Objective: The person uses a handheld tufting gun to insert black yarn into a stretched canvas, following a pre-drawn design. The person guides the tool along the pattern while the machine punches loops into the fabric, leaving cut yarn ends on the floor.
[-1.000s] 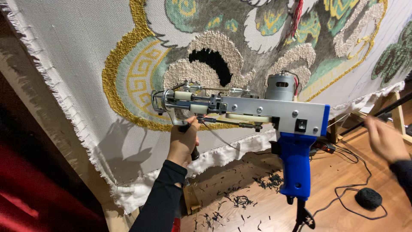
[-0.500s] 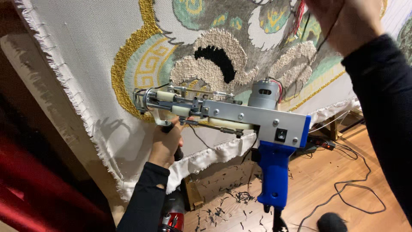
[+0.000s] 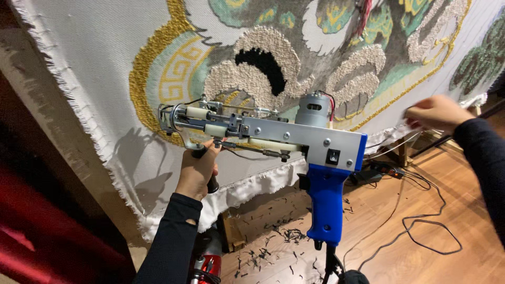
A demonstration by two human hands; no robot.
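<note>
Left hand (image 3: 197, 171) gripping tufting gun (image 3: 273, 134), handle hidden

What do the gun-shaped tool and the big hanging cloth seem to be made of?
The tufting gun looks like grey painted metal, judging by its flat plate and screws, with a glossy blue plastic grip. The cloth looks like woven off-white fabric with a frayed edge, and its coloured areas appear to be looped yarn.

A black cable (image 3: 421, 231) loops across the wooden floor (image 3: 463, 210), where dark yarn clippings (image 3: 273, 242) lie scattered below the frame. A power strip (image 3: 381, 169) sits near the wall side. A red curtain (image 3: 37, 231) hangs at left; a red-and-chrome object (image 3: 206, 261) stands at bottom.
</note>
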